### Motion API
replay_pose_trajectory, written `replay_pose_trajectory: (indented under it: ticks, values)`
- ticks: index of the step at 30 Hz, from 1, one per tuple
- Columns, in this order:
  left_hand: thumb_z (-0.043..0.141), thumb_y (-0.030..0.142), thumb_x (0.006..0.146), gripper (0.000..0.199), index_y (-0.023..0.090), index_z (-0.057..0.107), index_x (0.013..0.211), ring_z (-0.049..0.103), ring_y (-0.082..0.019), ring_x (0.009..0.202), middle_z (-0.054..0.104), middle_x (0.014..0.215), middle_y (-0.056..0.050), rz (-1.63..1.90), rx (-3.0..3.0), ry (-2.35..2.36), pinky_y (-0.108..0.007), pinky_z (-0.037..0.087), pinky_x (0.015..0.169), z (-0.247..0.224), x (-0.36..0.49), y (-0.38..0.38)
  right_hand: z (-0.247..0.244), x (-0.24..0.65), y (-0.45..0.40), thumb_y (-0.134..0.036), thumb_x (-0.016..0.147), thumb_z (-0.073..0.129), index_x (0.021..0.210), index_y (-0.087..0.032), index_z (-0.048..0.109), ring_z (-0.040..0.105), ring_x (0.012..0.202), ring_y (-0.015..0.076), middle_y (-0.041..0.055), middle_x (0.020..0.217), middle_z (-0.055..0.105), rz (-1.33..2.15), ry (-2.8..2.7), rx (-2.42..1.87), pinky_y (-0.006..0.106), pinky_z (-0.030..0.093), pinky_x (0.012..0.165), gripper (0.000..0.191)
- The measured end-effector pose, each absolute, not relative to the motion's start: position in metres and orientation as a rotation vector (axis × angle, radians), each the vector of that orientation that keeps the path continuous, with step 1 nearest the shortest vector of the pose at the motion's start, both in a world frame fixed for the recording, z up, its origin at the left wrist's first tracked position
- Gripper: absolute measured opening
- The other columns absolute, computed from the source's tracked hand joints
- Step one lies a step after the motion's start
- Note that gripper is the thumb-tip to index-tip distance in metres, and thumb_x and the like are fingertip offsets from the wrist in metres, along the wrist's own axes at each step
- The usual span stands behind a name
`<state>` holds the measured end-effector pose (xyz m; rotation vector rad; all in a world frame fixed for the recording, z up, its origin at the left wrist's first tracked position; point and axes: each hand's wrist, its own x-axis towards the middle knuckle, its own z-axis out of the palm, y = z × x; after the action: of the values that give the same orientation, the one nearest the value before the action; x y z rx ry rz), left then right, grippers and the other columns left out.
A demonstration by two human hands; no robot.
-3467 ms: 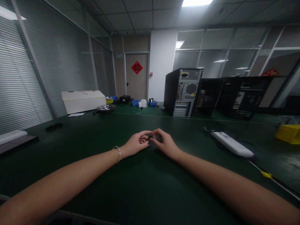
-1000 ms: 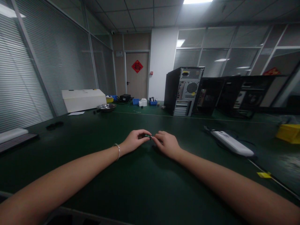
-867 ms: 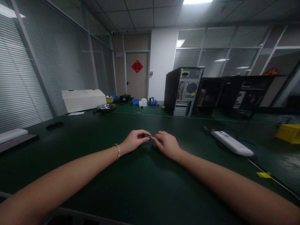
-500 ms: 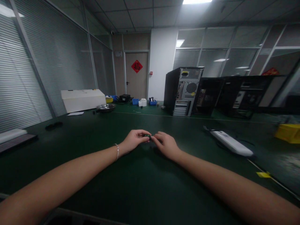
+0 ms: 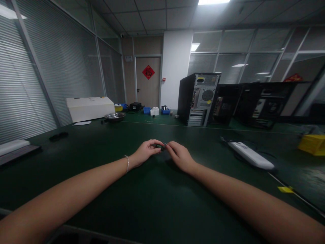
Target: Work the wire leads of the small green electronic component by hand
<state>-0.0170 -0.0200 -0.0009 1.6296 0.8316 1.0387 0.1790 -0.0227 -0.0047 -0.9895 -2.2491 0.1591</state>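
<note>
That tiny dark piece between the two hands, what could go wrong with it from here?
The small dark part is pinched only at the fingertips of the left hand and right hand, so it might slip. If it falls onto the dark green table, it may be hard to spot. It is too small to identify.

Your left hand (image 5: 146, 155) and right hand (image 5: 179, 155) sit a touch closer together than a second ago, fingertips nearly meeting over the small dark part (image 5: 159, 147). That part now looks darker and more tucked under your left fingers (image 5: 155, 143); the green glint it showed a moment back is mostly hidden. Your right fingers (image 5: 169, 146) lift slightly higher against it.
</note>
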Motion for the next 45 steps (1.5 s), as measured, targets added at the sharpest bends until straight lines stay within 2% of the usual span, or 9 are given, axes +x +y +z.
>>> replay_pose_trajectory:
  ticks: [3,7,10,14,17,20,22,28,45]
  values:
    - [0.067,0.017,0.073,0.025,0.014,0.064,0.098,0.06,-0.018,0.088,0.063,0.087,-0.004,1.025,1.634,0.826,-0.032,0.046,0.084,-0.003,-0.015,-0.022,-0.004,0.178,-0.023,-0.028,0.094,0.037,0.092,-0.019,0.055,0.053,0.08,0.0148,0.0034,0.086,0.058,0.225,-2.262,-0.908,0.024,0.039,0.071,0.021]
    - [0.066,0.015,0.073,0.032,0.018,0.057,0.103,0.059,-0.017,0.093,0.058,0.101,-0.005,1.076,1.599,0.726,-0.034,0.045,0.087,-0.006,-0.014,-0.021,-0.004,0.178,-0.024,-0.028,0.092,0.039,0.09,-0.019,0.055,0.053,0.078,0.0152,0.0034,0.084,0.059,0.266,-2.271,-0.9,0.025,0.04,0.07,0.019]
    - [0.068,0.015,0.071,0.036,0.02,0.052,0.103,0.061,-0.014,0.086,0.053,0.104,-0.004,1.159,1.579,0.756,-0.034,0.047,0.083,-0.008,-0.016,-0.018,-0.004,0.179,-0.025,-0.028,0.091,0.041,0.086,-0.019,0.055,0.053,0.075,0.0149,0.0028,0.081,0.058,0.259,-2.29,-0.875,0.025,0.039,0.067,0.018]
    - [0.067,0.018,0.073,0.028,0.017,0.054,0.098,0.063,-0.014,0.077,0.059,0.096,-0.004,1.094,1.599,0.813,-0.033,0.049,0.077,-0.009,-0.018,-0.015,-0.004,0.18,-0.025,-0.028,0.091,0.042,0.087,-0.019,0.056,0.053,0.075,0.0147,0.0024,0.082,0.058,0.252,-2.293,-0.876,0.024,0.039,0.066,0.017]
    - [0.064,0.017,0.076,0.029,0.015,0.058,0.104,0.063,-0.018,0.089,0.063,0.102,-0.008,1.036,1.596,0.815,-0.036,0.047,0.084,-0.008,-0.019,-0.015,-0.006,0.179,-0.025,-0.028,0.091,0.043,0.088,-0.019,0.056,0.053,0.078,0.015,0.003,0.084,0.059,0.204,-2.312,-0.882,0.025,0.039,0.068,0.017]
    - [0.067,0.009,0.071,0.046,0.016,0.056,0.115,0.057,-0.021,0.107,0.06,0.118,-0.011,0.962,1.585,0.737,-0.037,0.042,0.095,-0.008,-0.018,-0.017,-0.006,0.178,-0.025,-0.029,0.092,0.042,0.091,-0.019,0.057,0.053,0.082,0.0159,0.0042,0.087,0.059,0.151,-2.365,-0.878,0.025,0.04,0.072,0.018]
    - [0.07,0.008,0.067,0.053,0.016,0.056,0.117,0.055,-0.022,0.111,0.058,0.122,-0.011,0.937,1.601,0.703,-0.038,0.042,0.096,-0.009,-0.018,-0.017,-0.006,0.177,-0.026,-0.029,0.093,0.039,0.093,-0.019,0.057,0.053,0.083,0.016,0.0048,0.088,0.059,0.144,-2.404,-0.856,0.026,0.04,0.073,0.02]
    - [0.065,0.018,0.076,0.029,0.015,0.064,0.104,0.062,-0.02,0.095,0.067,0.105,-0.009,1.049,1.68,0.833,-0.039,0.047,0.09,-0.007,-0.019,-0.013,-0.004,0.178,-0.025,-0.03,0.094,0.036,0.086,-0.018,0.058,0.051,0.08,0.0153,0.004,0.082,0.057,0.123,-2.361,-0.929,0.025,0.039,0.072,0.026]
    - [0.062,0.021,0.078,0.023,0.018,0.068,0.1,0.061,-0.022,0.099,0.069,0.104,-0.007,1.093,2.024,0.896,-0.036,0.045,0.092,0.002,-0.022,-0.021,-0.003,0.181,-0.023,-0.033,0.092,0.039,0.082,-0.019,0.061,0.05,0.074,0.0142,0.0025,0.077,0.055,0.124,-2.324,-1.093,0.024,0.035,0.064,0.028]
